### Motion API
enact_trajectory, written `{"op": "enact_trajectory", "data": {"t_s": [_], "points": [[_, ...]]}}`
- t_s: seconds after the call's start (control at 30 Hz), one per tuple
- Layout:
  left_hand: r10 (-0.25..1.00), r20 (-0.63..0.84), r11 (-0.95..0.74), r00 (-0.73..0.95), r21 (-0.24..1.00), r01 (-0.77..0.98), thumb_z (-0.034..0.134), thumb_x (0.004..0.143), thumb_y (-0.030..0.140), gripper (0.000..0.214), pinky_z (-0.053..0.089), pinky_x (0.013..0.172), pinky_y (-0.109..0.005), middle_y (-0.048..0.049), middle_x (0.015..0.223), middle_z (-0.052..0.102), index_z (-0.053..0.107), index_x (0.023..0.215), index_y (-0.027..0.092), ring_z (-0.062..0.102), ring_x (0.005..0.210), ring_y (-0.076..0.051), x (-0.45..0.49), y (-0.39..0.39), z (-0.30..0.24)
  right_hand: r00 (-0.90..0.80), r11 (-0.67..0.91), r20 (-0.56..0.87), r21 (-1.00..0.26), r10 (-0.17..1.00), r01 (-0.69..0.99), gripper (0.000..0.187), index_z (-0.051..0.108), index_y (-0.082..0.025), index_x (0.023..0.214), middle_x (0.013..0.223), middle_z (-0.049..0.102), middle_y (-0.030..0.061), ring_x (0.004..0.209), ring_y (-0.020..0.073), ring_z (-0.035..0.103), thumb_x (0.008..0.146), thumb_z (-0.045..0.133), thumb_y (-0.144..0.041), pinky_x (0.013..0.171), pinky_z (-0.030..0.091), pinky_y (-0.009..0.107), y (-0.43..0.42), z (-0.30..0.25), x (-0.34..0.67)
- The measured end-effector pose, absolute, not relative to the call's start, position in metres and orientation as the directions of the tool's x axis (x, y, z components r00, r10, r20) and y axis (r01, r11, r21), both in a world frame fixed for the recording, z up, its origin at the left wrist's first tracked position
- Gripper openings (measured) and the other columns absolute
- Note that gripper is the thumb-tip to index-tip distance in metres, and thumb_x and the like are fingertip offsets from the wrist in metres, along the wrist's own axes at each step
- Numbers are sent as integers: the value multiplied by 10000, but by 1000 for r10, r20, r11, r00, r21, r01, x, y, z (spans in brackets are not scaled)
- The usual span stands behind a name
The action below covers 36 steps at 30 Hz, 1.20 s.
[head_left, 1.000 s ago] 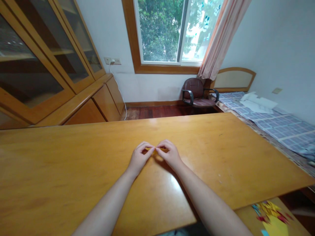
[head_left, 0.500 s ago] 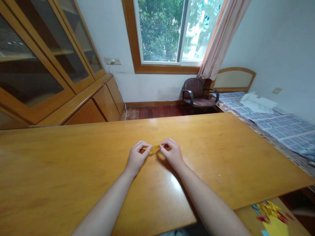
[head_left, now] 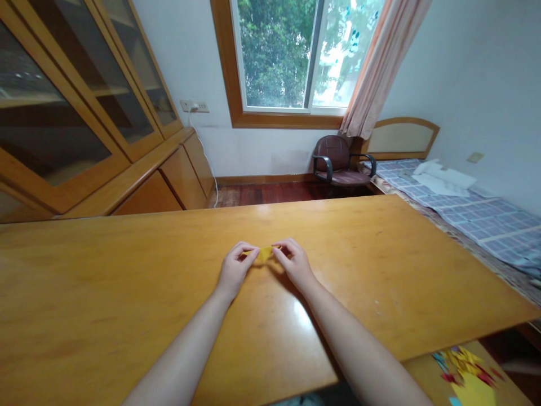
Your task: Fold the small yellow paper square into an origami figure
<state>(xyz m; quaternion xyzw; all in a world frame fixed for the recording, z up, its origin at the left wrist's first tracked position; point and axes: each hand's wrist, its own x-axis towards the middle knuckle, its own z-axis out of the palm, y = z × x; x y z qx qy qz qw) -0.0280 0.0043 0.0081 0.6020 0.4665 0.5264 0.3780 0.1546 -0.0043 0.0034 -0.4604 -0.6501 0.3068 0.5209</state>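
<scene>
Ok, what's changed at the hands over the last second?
The fingertips, which met before, have parted: the left hand shifted left, the right hand slightly right, exposing more of the folded yellow piece between them. Both hands still pinch it. The colored scraps and chair stayed put.

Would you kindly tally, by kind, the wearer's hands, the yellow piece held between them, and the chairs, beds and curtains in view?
Hands: 2 (left hand, right hand)
Yellow piece: 1
Chair: 1
Bed: 1
Curtain: 1
Total: 6
</scene>
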Motion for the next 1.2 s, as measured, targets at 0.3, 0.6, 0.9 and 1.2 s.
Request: {"op": "enact_trajectory", "data": {"t_s": [0.3, 0.6, 0.9, 1.2], "points": [[971, 239, -236, -2, 961, 146, 666, 788, 344, 183, 427, 729, -239, 5, 760, 602, 649, 720, 174, 560, 764, -148, -29, 5, 8, 82, 332, 360, -912, 929, 242, 183, 650, -180, 772, 756, 603, 13, 746, 150, 568, 887, 569, -297, 697, 417, 262, -1, 0, 158], [984, 93, -106, -151, 991, -84, 720, 745, 379, 210, 417, 691, -217, 20, 736, 612, 662, 778, 180, 550, 713, -120, -34, 15, -9, 157, 295, 337, -924, 928, 243, 233, 639, -182, 760, 756, 597, 13, 746, 156, 555, 895, 551, -351, 716, 419, 266, 2, -2, 161], [998, 65, -65, -7, 996, -62, 688, 769, 467, 336, 488, 725, -265, -55, 865, 689, 688, 905, 159, 620, 788, -165, -27, 10, 2, 145, 324, 362, -917, 921, 233, 231, 675, -189, 814, 805, 643, 28, 799, 165, 600, 905, 548, -359, 757, 444, 270, 0, 2, 160], [998, 62, -62, 0, 994, -90, 696, 769, 446, 409, 524, 765, -296, -89, 1032, 685, 631, 1062, 169, 650, 904, -188, -25, 11, 1, 80, 371, 410, -879, 908, 299, 181, 722, -205, 865, 857, 704, 51, 832, 180, 628, 903, 572, -301, 767, 465, 293, -2, 2, 158]]}}
